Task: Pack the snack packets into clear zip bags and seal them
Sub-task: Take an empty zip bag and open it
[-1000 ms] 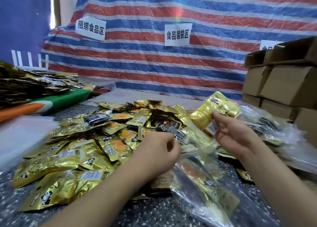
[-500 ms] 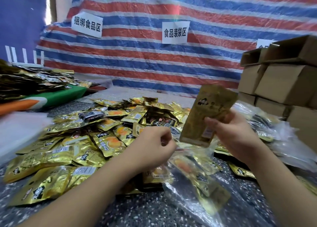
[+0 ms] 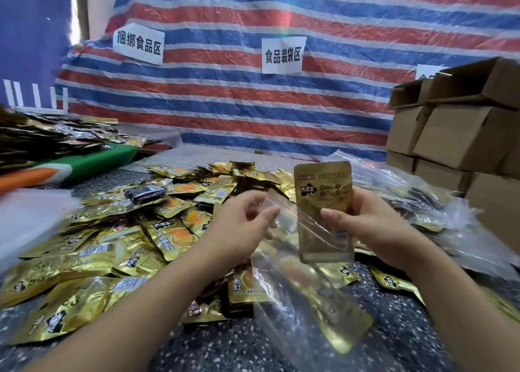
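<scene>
just one gold packet [image 3: 323, 203] in right hand [image 3: 374, 228], one zip bag [image 3: 304, 287] below

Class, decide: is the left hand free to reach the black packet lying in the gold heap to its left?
Probably not yet: the left hand pinches the clear bag. Otherwise the black packet lies uncovered on the heap.

Makeshift food-packing workshop: striped red-white-blue plastic tarp wall [image 3: 281, 112], white paper zone signs [image 3: 282, 55], stacked brown cardboard cartons [image 3: 455, 135], heaped gold foil snack packets [image 3: 118, 248].
</scene>
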A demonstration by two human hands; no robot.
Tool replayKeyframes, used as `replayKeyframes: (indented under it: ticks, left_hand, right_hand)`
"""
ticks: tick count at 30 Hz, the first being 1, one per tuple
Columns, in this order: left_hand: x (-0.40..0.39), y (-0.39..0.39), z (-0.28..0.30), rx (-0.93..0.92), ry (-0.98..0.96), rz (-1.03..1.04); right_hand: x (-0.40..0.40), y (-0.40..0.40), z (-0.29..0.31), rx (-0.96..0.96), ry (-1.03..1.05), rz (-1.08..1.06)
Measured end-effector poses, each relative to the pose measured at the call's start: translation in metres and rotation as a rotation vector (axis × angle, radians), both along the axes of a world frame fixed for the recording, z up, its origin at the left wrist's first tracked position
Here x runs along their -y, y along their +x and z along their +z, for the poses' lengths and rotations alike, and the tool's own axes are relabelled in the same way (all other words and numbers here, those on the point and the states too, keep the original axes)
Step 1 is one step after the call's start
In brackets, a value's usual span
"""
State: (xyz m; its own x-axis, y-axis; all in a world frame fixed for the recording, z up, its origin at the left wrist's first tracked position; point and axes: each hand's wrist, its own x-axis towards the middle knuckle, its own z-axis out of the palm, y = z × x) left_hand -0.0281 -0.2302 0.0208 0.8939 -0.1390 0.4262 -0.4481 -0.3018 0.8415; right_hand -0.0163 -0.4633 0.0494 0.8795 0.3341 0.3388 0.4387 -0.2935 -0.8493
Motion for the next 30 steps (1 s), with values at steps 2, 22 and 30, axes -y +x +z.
replayKeyframes:
  ticks: [2, 22, 30]
  left_hand:
    - [-0.001, 0.0, 0.002, -0.049, -0.056, 0.007]
    - [0.004, -0.012, 0.002, -0.177, 0.006, -0.203]
    - [-0.001, -0.003, 0.007, -0.273, -0.256, -0.074]
  right_hand:
    - [0.002, -0.001, 0.002, -0.008, -0.007, 0.028]
    - [-0.019, -0.031, 0.02, -0.152, -0.822, 0.121]
    - [-0.033, -0.026, 0.013, 0.069, -0.409, -0.036]
